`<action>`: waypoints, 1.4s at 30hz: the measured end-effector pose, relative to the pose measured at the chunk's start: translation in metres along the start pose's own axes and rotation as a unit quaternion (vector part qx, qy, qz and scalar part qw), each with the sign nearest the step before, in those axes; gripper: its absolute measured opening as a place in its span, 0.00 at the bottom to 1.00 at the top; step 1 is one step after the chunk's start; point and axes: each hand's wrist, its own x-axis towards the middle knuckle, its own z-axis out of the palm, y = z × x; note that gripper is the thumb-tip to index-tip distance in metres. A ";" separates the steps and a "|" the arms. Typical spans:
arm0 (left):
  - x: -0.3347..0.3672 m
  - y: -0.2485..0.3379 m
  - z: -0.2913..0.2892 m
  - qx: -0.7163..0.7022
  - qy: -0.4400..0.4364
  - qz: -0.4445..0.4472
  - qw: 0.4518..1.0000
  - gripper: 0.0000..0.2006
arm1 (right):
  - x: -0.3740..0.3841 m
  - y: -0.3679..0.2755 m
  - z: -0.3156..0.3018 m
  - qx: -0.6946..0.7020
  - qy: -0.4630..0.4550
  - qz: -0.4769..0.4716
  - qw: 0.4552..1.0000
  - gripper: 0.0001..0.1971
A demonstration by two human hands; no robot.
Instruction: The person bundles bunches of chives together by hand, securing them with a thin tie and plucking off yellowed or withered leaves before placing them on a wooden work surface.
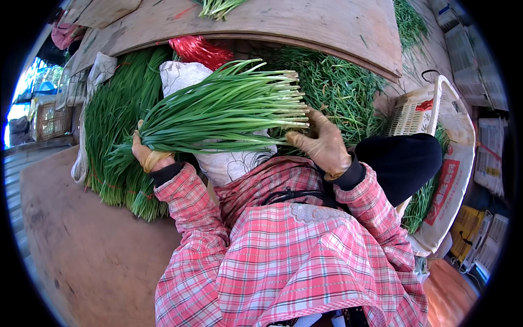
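Head view, fisheye, edges bent and dark at the rim. Left hand (151, 156) gloved, mostly buried under leaves, clenched around the leafy end of a bundle of green chives (223, 111) held crosswise above the lap. Right hand (322, 143) gloved too, fingers loosely curled, palm and fingertips pressed against the pale cut ends of the bundle; no full grasp visible there. Beneath the bundle, a white sack (226, 163), largely covered. To the left, a stack of tied chive bunches (117, 158) on a brown board (81, 245). Behind, a loose heap of greens (338, 90) under a curved wooden plank (305, 24), partly hidden by it. Red foil-like bundle (199, 50), hard to identify. At right, a cream plastic basket (417, 111), half cut off by a dark knee.
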 end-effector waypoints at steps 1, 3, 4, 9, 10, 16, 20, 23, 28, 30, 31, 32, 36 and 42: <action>0.001 -0.001 -0.001 -0.004 -0.001 -0.002 1.000 0.18 | -0.001 -0.015 0.001 -0.084 -0.042 0.073 0.993 0.31; 0.000 -0.001 0.000 -0.004 -0.013 -0.002 1.000 0.18 | 0.004 -0.010 0.014 0.034 -0.016 0.042 0.998 0.24; -0.002 0.000 0.002 -0.005 -0.018 0.000 1.000 0.17 | 0.008 -0.012 0.017 0.031 0.009 0.051 0.998 0.22; -0.004 0.001 0.004 -0.010 -0.005 0.005 1.000 0.17 | 0.008 0.001 -0.014 -0.188 0.055 -0.045 0.980 0.10; -0.001 0.001 0.001 -0.019 -0.010 0.000 1.000 0.17 | 0.005 0.013 -0.033 -0.308 0.074 -0.168 0.933 0.10; -0.003 0.000 0.000 -0.010 -0.012 0.011 1.000 0.17 | 0.002 -0.015 -0.099 -0.608 0.119 -0.219 0.753 0.19; -0.001 0.001 0.005 0.004 -0.027 0.008 1.000 0.17 | 0.011 -0.054 -0.003 -0.602 0.023 -0.407 0.687 0.19; 0.005 0.005 0.000 0.000 -0.022 0.015 1.000 0.17 | 0.010 -0.007 0.023 -0.644 -0.125 -0.338 0.675 0.10; 0.004 0.001 -0.012 0.006 -0.016 0.031 0.999 0.18 | -0.035 -0.017 -0.007 -0.576 -0.103 -0.333 0.739 0.03; 0.000 -0.002 -0.011 -0.001 -0.012 0.023 1.000 0.18 | -0.040 -0.005 -0.034 -0.549 -0.066 -0.320 0.770 0.03; -0.002 0.000 -0.006 -0.009 -0.014 0.012 1.000 0.18 | -0.039 -0.008 -0.048 -0.522 -0.031 -0.326 0.788 0.05; -0.004 0.001 -0.004 -0.016 -0.017 0.001 1.000 0.18 | -0.039 -0.012 -0.059 -0.511 0.005 -0.302 0.805 0.07; -0.012 0.000 0.003 -0.023 -0.029 -0.001 0.999 0.18 | -0.023 -0.073 -0.032 -0.546 -0.025 -0.342 0.765 0.11; 0.005 0.003 -0.010 -0.019 -0.050 0.016 0.998 0.18 | 0.013 -0.007 0.029 -0.754 -0.124 -0.318 0.562 0.09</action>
